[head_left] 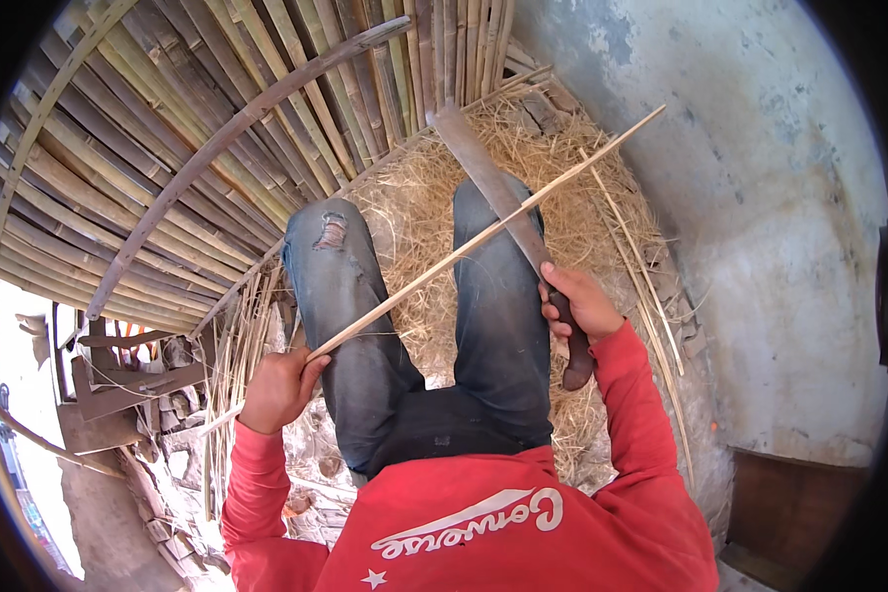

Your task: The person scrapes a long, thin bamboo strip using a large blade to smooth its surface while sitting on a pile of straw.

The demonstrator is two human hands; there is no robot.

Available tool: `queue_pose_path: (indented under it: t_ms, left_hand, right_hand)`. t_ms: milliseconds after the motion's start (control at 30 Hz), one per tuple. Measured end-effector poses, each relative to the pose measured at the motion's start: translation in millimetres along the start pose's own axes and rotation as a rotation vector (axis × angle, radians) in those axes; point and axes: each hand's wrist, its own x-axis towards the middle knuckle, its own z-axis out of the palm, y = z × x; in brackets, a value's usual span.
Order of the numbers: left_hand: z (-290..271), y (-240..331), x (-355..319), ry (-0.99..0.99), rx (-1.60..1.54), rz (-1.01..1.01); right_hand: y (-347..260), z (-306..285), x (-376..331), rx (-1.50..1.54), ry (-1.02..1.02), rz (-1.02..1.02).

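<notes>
Head view: shavings litter the floor between my knees, a slatted bamboo panel leans ahead on the left, and a stained plaster wall rises on the right. My left hand is pinched around a bamboo strip, which slants up rightward across the blade of the machete; my right hand is wrapped around its dark handle.

White script lettering with a sweeping tail runs upside down across the chest of the red sweatshirt, near a white star. A faint mark on the dark lap cloth may be a label, too dim to read.
</notes>
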Motion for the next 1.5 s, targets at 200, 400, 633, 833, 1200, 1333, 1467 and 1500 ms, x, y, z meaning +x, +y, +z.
queue_pose_path:
  t_ms: [200,400,633,833,1200,1333,1467,1500]
  left_hand:
    - [-4.6,3.8,0.8,-0.059,-0.019,-0.034]
    - [13.4,34.7,28.4,-0.015,0.089,0.015]
    - [19.2,49.5,41.1,-0.028,0.010,-0.020]
    - [9.7,56.1,42.3,-0.093,0.041,-0.028]
    - [-26.1,-2.4,-31.3,0.046,0.090,-0.061]
    - [-34.1,-18.6,-49.8,-0.090,-0.240,-0.235]
    - [-32.0,-11.7,-43.9,0.026,0.091,-0.167]
    - [-25.9,-11.7,-40.5,0.186,0.091,-0.065]
  right_hand:
    - [-8.1,-30.6,18.8,-0.109,0.363,-0.253]
    - [8.6,18.7,-1.7,-0.235,0.314,-0.247]
    - [11.5,24.8,-11.5,-0.139,0.018,-0.061]
    - [4.0,13.3,-13.2,-0.028,0.003,0.024]
    - [15.7,-22.1,-6.5,0.004,0.234,-0.062]
    - [14.8,-28.6,-2.1,-0.028,0.241,-0.104]
    - [3.9,-34.9,4.8,0.025,0.341,-0.132]
    - [1.3,-36.5,6.2,0.070,0.359,-0.146]
